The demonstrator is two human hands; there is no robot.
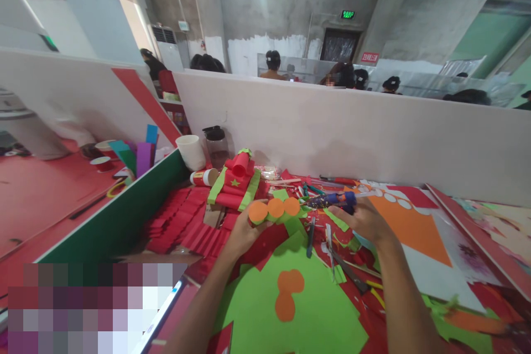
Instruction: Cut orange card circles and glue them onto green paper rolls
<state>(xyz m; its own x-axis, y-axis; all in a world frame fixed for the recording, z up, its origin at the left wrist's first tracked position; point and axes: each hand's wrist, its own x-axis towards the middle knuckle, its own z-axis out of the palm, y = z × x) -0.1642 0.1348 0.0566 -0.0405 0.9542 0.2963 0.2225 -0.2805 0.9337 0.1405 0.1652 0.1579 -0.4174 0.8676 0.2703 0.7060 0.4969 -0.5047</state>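
Note:
My left hand (249,229) holds a strip bearing a row of three orange paper circles (275,208), its fingers closed on the left end. In my right hand (367,218) is a blue glue gun (334,199), its nozzle pointing left, close to the rightmost circle. Below, a large green paper sheet (315,310) carries more orange circles (285,306). Behind my left hand stands a red and green paper model (235,181) with a yellow star. Folded red paper pieces (178,215) lie to its left.
Scissors (352,274), tools and paper scraps cover the right side, beside an orange sheet (410,227). A white cup (191,152) and a jar (217,146) stand at the back left. A green divider (120,215) and white partition (332,133) border the table. People sit beyond.

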